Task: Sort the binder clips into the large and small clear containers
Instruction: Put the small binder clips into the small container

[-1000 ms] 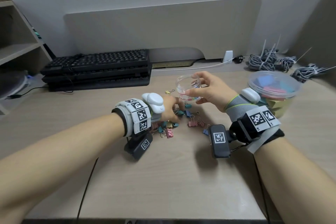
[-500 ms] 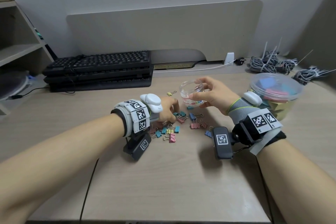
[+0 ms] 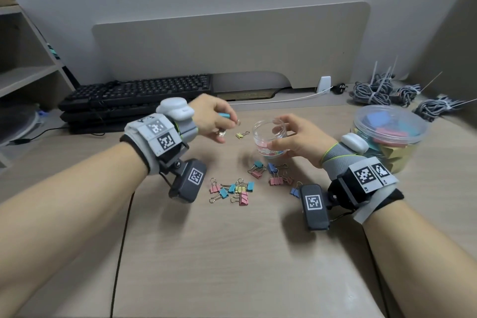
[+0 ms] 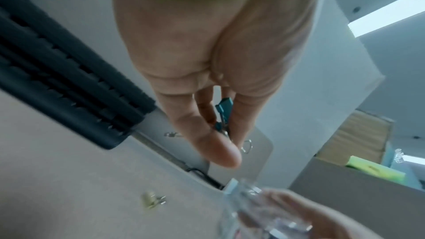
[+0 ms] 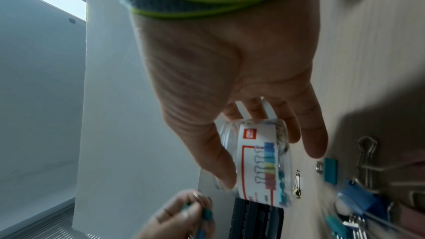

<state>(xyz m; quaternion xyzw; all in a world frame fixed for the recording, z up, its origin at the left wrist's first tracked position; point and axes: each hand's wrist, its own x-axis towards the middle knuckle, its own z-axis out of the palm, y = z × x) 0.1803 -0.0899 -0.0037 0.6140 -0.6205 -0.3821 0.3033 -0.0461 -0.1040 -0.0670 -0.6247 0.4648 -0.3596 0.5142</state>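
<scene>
The person's left hand (image 3: 211, 117) is raised above the bench (image 3: 232, 253), thumb and fingers pinched round a small teal binder clip (image 4: 222, 110) whose wire handles hang down past the fingertips, which looks like the way you would carry one clip over for a drop. Just to its right, the right hand (image 3: 299, 141) is wrapped round the small clear container (image 3: 269, 137), thumb on one side and fingers on the far side, leaving the open mouth free and turned toward the incoming clip; I'd say it is held there to steady it and shorten the trip. Through its wall a label and a few small clips already inside can be seen from the right wrist view. A lone yellow clip (image 3: 242, 135) lies on the bench between the two hands, and a loose scatter of pink, blue, teal and yellow clips (image 3: 236, 190) sits nearer the person, so plenty of sorting is left. The large clear container (image 3: 389, 134) stands off to the right, well apart from the left hand, holding bigger coloured clips. Stacked black keyboards (image 3: 134, 100) sit at the back left.
</scene>
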